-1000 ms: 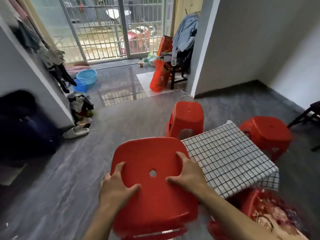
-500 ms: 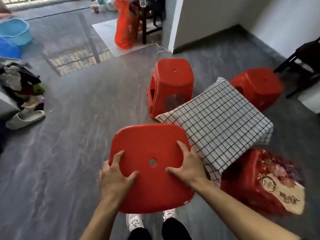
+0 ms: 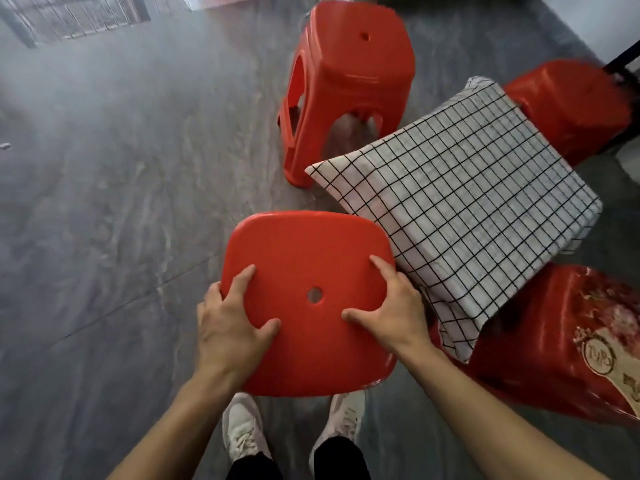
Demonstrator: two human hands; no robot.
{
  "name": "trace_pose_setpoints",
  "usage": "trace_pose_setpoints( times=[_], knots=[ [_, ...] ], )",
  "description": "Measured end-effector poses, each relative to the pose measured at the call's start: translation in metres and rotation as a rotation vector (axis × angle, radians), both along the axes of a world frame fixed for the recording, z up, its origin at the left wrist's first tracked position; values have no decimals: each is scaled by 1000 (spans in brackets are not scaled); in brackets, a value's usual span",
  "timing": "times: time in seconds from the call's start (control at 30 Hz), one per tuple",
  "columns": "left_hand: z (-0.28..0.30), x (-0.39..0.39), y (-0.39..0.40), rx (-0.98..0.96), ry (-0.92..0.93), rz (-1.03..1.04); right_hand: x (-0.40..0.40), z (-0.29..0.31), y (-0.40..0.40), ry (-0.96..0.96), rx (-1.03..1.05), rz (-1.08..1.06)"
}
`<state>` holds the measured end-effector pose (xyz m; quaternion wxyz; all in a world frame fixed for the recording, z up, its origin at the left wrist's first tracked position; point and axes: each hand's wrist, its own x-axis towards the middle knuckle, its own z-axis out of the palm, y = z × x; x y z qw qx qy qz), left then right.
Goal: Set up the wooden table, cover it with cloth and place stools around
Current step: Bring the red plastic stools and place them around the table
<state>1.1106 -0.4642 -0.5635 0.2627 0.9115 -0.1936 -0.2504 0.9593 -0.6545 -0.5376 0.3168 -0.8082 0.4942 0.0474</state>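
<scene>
The left hand (image 3: 231, 332) and right hand (image 3: 388, 315) clamp the seat of the red stool (image 3: 308, 296) from opposite edges, thumbs on top, fingers wrapped under the rim. The covered table (image 3: 460, 199) lies just beyond and right of the grip, its near corner at the right hand (the nearer hand). Three other stools occupy the remaining sides. The free side lies directly below the grip; the likely move is straight down.

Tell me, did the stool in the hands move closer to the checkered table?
Yes. The held stool now overlaps the checkered cloth corner less, sitting lower beside it.
</scene>
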Motion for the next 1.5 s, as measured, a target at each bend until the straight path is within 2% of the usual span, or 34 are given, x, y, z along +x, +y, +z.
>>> trace_pose_setpoints(
  times=[0.5,0.87,0.97,1.17,1.27,1.4,1.5],
  knots=[
    [-54,0,-33,86,1,-78,-5,-66,-19,35,70,-47],
    [-56,1,-31,95,47,-109,1,-69,-21,122,54,-15],
    [-50,-1,-33,151,42,-143,-1,-70,-18,129,50,-16],
    [-31,5,-62,389,-159,-383,1,-74,-17,182,64,1],
    [-25,6,-72,441,-115,-403,-1,-73,-18,202,109,23],
    [2,23,-77,475,51,-428,-5,-45,-46,139,356,-18],
    [30,48,-83,387,15,-374,0,-19,-71,153,329,10]
  ],
)
